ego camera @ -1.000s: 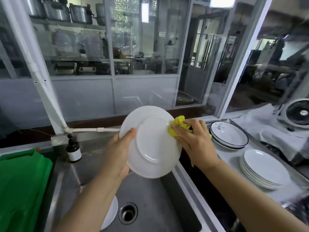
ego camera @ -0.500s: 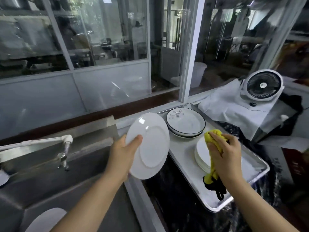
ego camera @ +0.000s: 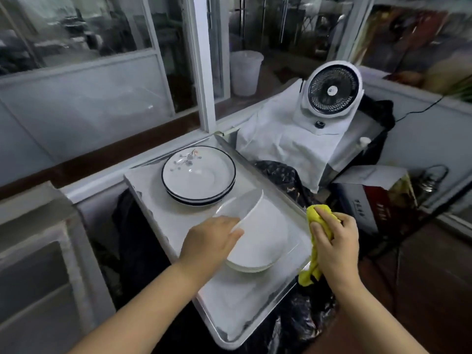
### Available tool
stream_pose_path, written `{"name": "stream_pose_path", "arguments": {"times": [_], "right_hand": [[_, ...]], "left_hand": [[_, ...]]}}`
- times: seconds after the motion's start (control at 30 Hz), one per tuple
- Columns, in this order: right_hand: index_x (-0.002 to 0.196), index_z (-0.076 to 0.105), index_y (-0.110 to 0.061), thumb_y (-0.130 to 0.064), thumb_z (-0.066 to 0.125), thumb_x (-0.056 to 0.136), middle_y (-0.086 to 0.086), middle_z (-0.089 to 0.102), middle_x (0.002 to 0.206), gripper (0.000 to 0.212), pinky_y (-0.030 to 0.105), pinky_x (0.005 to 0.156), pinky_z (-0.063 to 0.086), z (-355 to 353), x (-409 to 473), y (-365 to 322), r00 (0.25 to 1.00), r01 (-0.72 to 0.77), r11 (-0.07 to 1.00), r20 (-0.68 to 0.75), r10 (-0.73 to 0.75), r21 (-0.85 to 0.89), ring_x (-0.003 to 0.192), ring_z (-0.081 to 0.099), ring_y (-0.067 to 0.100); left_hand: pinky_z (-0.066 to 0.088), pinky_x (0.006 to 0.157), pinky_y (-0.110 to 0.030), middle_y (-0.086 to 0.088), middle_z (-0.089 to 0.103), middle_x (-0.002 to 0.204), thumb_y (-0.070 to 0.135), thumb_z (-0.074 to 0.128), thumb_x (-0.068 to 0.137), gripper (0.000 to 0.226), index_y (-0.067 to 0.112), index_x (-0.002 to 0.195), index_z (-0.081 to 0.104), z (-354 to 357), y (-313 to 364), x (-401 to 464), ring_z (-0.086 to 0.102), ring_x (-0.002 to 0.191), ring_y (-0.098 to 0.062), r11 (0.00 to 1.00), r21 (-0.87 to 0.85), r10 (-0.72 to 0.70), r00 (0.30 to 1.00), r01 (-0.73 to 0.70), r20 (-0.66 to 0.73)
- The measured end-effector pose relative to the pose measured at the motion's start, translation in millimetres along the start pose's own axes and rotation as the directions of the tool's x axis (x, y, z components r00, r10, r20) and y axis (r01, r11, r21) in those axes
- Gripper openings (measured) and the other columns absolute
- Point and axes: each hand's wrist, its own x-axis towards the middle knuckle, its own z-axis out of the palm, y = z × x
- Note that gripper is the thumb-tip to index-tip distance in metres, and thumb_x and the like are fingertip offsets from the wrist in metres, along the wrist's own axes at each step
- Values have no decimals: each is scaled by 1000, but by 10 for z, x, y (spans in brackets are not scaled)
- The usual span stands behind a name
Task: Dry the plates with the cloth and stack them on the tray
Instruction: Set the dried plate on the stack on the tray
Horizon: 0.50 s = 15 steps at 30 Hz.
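My left hand [ego camera: 209, 241] holds a plain white plate [ego camera: 242, 206] by its near rim, tilted over the stack of white plates [ego camera: 263, 251] on the metal tray [ego camera: 229, 310]. The held plate's far edge is raised; its near edge is close to the stack. My right hand [ego camera: 334, 246] grips the yellow cloth [ego camera: 316, 218] beside the tray's right edge, with a cloth end hanging below the hand. A second stack of dark-rimmed, flower-patterned plates [ego camera: 198, 175] sits at the tray's far end.
A white fan [ego camera: 332, 90] stands on a white cloth [ego camera: 286, 146] behind the tray. A cardboard box [ego camera: 375, 198] lies to the right. The steel sink edge [ego camera: 46, 226] is at the left. Window frames [ego camera: 201, 65] run along the back.
The view has swung right from the sink to the tray. My left hand has carried the white plate from upright over the sink down onto the white stack. My right hand moved right with the cloth.
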Motion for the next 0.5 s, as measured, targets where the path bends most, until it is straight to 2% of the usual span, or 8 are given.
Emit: {"name": "stream_pose_path", "arguments": {"times": [0.1, 0.2, 0.3, 0.37, 0.43, 0.5], "right_hand": [[118, 66, -16, -11, 66, 87, 7, 47, 110, 32, 32, 93, 35, -21, 28, 141, 999, -42, 999, 6, 42, 1, 107, 46, 26], [118, 66, -17, -12, 66, 87, 5, 47, 110, 32, 38, 97, 38, -45, 46, 224, 997, -70, 997, 14, 69, 17, 107, 46, 24], [118, 65, -22, -15, 65, 87, 2, 45, 111, 32, 42, 98, 40, -49, 49, 285, 995, -97, 995, 26, 96, 31, 108, 45, 21], [119, 65, -24, -15, 64, 88, 1, 44, 112, 32, 44, 98, 41, -35, 42, 327, 992, -127, 991, 33, 125, 53, 109, 45, 20], [119, 64, -25, -16, 64, 88, -1, 44, 112, 32, 45, 97, 41, -16, 27, 365, 988, -151, 987, 40, 149, 63, 108, 45, 20], [119, 64, -25, -16, 64, 88, -1, 44, 112, 32, 46, 97, 41, 8, 16, 398, 987, -158, 985, 42, 155, 63, 108, 46, 20]], "left_hand": [[48, 43, -24, 3, 69, 73, 32, 42, 87, 35, 14, 83, 72, 246, 60, 61, 66, 64, -16, 949, 205, 241, 971, -238, 13], [45, 39, -26, 3, 65, 71, 27, 48, 88, 28, 14, 80, 71, 482, 22, 75, 62, 60, -15, 880, 328, 354, 935, -343, 30], [41, 40, -25, 1, 62, 70, 12, 62, 77, 12, 11, 83, 72, 653, -7, 70, 59, 59, -15, 812, 407, 448, 894, -419, 28], [44, 46, -24, -1, 64, 72, 3, 54, 73, 24, 9, 85, 73, 749, -17, 74, 61, 61, -16, 779, 435, 506, 862, -452, -11], [47, 52, -24, -3, 65, 74, 0, 50, 74, 27, 8, 84, 74, 818, -6, 72, 62, 63, -17, 751, 465, 540, 842, -469, -22], [48, 57, -26, -4, 66, 76, 5, 62, 73, 17, 8, 85, 73, 902, -8, 56, 61, 65, -18, 731, 484, 551, 834, -482, -2]]}}
